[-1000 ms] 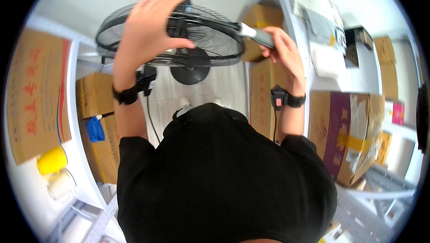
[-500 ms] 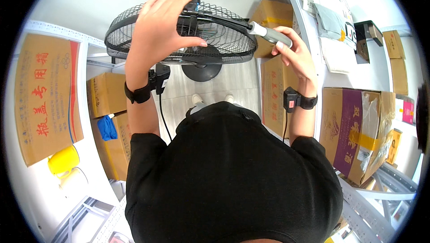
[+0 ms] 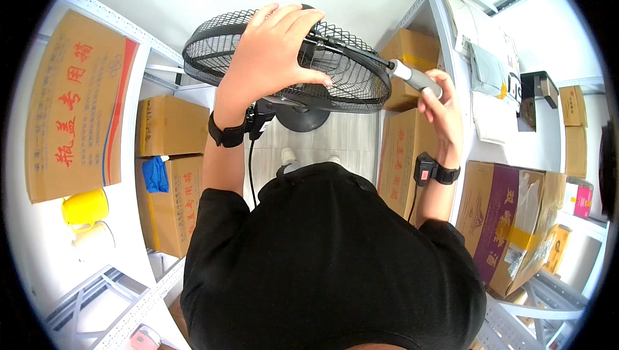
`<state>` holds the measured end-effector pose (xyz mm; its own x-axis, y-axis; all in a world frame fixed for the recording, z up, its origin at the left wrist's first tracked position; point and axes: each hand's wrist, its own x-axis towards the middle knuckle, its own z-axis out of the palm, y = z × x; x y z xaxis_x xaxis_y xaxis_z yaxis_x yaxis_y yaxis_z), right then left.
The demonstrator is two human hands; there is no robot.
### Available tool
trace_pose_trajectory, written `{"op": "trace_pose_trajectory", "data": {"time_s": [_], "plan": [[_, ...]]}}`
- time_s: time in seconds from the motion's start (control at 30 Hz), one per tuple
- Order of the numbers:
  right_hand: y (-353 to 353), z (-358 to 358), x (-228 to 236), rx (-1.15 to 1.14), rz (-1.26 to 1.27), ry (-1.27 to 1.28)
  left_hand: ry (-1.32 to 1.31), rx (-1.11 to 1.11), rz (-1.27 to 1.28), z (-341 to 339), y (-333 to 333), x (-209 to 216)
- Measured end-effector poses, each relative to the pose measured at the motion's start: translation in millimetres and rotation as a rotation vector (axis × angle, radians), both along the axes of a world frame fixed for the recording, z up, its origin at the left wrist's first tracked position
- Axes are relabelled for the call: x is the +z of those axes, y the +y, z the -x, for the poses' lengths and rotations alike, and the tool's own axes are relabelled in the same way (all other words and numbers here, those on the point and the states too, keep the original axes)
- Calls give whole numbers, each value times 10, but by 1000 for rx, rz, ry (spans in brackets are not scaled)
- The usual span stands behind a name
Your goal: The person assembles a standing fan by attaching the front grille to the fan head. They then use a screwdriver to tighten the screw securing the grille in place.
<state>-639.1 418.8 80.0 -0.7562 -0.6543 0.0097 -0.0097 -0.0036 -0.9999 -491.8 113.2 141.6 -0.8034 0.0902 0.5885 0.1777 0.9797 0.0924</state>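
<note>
A black fan stands ahead of me, its wire guard tilted. Its round base is on the floor. My left hand reaches over the guard, fingers curved over the dark part at the top of the fan and thumb held apart. My fingers hide much of what they grip. In my right hand is the grey and white handle of a long screwdriver, held between thumb and fingers. Its dark shaft slants left across the guard to the middle of the fan, where the tip cannot be made out.
Shelving flanks me on both sides. Left are cardboard boxes, a yellow mug, a white mug and a blue cloth. On the right are a purple-banded carton and grey packages. A black cable hangs from my left wrist.
The whole view has shifted, so the fan and both hands appear farther right and slightly lower. My left hand stays over the fan. The right still holds the screwdriver, with its fingers shifted on the handle.
</note>
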Motion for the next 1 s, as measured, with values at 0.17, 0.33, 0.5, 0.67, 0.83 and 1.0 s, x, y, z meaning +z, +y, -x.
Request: {"op": "trace_pose_trajectory", "data": {"time_s": [0.17,0.33,0.5,0.67,0.83,1.0], "plan": [[-94,-59,9,-17,3,-4,-21,19,-26,-26,-9,31],[-90,-96,32,-133,9,62,-47,12,-60,-24,6,10],[48,26,22,17,-84,-82,-64,11,-56,-14,-27,6],[-22,-83,-6,-60,11,9,-55,13,-65,-34,-17,11],[129,33,76,53,-20,-200,-62,15,-60,-22,-26,2],[9,-58,29,-19,0,-67,-59,15,-57,-13,-21,0]]}}
